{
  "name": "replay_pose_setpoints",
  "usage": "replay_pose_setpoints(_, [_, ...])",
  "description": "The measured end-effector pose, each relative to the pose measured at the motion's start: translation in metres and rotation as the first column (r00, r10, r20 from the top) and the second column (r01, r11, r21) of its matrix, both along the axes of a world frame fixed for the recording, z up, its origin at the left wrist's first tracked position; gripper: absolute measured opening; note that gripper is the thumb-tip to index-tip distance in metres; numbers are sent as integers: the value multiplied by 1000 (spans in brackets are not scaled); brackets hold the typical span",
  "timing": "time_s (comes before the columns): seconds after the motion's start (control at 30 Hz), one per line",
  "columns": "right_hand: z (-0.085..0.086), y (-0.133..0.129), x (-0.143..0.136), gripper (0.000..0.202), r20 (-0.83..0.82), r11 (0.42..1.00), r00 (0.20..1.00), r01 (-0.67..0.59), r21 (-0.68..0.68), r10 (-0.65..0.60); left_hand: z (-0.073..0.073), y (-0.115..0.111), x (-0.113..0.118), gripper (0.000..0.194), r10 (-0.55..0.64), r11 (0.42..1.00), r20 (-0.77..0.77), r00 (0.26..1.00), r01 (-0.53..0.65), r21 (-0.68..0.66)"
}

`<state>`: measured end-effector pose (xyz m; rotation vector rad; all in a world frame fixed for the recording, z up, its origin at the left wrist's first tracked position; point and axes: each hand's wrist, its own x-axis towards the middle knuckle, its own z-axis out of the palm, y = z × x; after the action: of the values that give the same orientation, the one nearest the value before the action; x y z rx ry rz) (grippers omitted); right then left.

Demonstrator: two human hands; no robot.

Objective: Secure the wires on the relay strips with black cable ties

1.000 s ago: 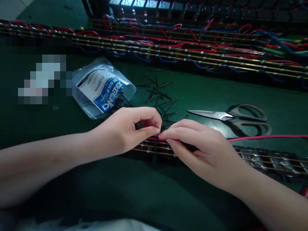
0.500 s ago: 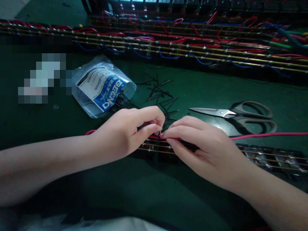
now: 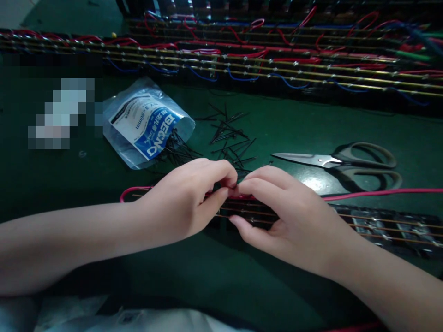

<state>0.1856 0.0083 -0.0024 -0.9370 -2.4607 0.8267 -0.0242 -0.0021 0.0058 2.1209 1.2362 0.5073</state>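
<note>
Two bare hands meet over one narrow black strip [image 3: 384, 223] that lies lengthwise on the green table [image 3: 194, 276], nearer its near edge. Three copper-coloured wires [image 3: 394, 230] run along the strip's right part. One red cable [image 3: 380, 192] lies along the strip's far side, making one bend by the left wrist and reaching off towards the table's right edge.

The left hand [image 3: 188, 196] brings thumb and index finger close together at the cable; I cannot tell whether they grip anything. The right hand [image 3: 294, 207] is half open: its fingertips are at the cable beside the left thumb, its one thumb standing apart over the strip.

Beyond the right hand lies one pair of scissors [image 3: 325, 160], two handle loops towards the right edge. One clear plastic bag [image 3: 145, 124] lies towards the table's far left corner. Black cable ties [image 3: 229, 134], a dozen or more but too overlapped to count, spread from its mouth. Towards the far edge run long wired strips [image 3: 277, 67].
</note>
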Motion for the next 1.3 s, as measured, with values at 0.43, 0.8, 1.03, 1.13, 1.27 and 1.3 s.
replay_pose_setpoints(0.43, [-4, 0, 3, 21, 40, 996, 999, -37, 77, 34, 4, 7, -7, 11, 15, 977, 93, 996, 5, -211])
replay_pose_setpoints(0.8, [-6, 1, 2, 18, 17, 996, 998, -54, 77, 53, 3, 7, -6, 11, 26, 976, 95, 995, -5, -218])
replay_pose_setpoints(1.03, [-4, 1, 2, 19, 35, 996, 998, -53, 70, 50, 3, 7, -6, 10, 26, 986, 81, 996, -13, -164])
replay_pose_setpoints(1.13, [-4, 2, 1, 21, 39, 995, 998, -58, 76, 55, 3, 7, -6, 9, 30, 988, 83, 996, -17, -154])
replay_pose_setpoints(1.27, [-4, 2, 1, 21, 52, 996, 997, -57, 73, 53, 3, 7, -7, 9, 44, 983, 86, 995, -28, -184])
replay_pose_setpoints(1.3, [-4, 2, 2, 21, 53, 996, 997, -57, 75, 54, 3, 7, -7, 10, 45, 982, 87, 995, -28, -186])
